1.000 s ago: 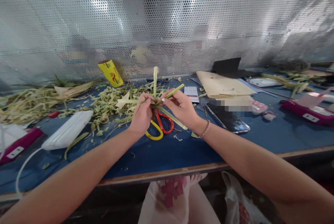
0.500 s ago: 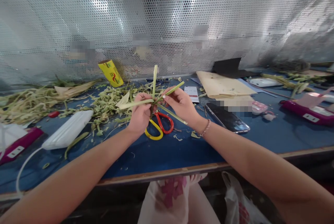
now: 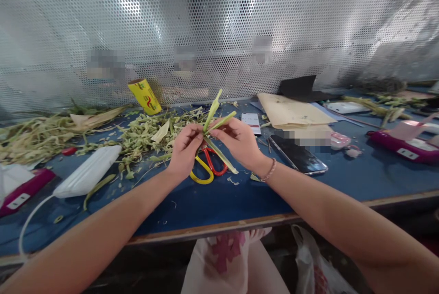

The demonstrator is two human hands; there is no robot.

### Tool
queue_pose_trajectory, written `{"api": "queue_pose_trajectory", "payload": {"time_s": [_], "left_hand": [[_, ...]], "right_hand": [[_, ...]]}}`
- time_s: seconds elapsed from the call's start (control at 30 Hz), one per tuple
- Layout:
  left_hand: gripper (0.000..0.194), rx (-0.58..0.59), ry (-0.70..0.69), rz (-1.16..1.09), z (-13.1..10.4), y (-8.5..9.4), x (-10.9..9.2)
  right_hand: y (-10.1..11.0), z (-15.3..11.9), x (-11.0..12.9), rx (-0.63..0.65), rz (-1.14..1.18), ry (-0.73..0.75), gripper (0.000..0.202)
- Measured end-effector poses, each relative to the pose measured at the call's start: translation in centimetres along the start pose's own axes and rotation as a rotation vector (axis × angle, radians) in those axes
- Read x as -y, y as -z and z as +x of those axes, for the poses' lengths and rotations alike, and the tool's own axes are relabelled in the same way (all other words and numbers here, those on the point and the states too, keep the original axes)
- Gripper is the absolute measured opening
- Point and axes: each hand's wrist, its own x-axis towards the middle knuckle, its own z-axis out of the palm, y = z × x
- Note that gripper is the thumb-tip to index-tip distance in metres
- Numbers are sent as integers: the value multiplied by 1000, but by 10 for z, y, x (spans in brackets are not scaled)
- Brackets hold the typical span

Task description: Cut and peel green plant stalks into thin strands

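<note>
I have a perforated metal screen (image 3: 219,19) running across the back of the blue table (image 3: 240,202). Leafy scraps (image 3: 140,134) spread to the left of the hands, and a dark-screened phone (image 3: 298,154) lies to their right. My right hand (image 3: 242,143) and left hand (image 3: 184,150) almost meet, fingertips pinched narrow on green leaf strips (image 3: 212,113) held between them. Scissors (image 3: 203,182) lie just below, one strip passing over their red loop.
</note>
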Motion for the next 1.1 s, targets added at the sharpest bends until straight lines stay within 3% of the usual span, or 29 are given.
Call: {"api": "queue_pose_trajectory", "payload": {"time_s": [0.17,0.43,0.6,0.87,0.97,1.1], "left_hand": [[20,51,-27,153,-1,-3,-3],[23,44,-23,427,1,-2,-2],[25,44,4,479,1,-1,0],[23,72,0,461,0,-3,-2],[24,117,12,508,-2,-5,-5],[27,104,132,280,-3,-7,-7]], "right_hand": [[4,0,0,1,-240,211,9],[2,0,-6,40,-397,168,22],[4,1,-2,31,-293,94,28],[0,2,0,36,-76,-26,10],[-3,1,-3,-15,-4,-109,20],[-3,3,-1,-34,127,-190,28]]}}
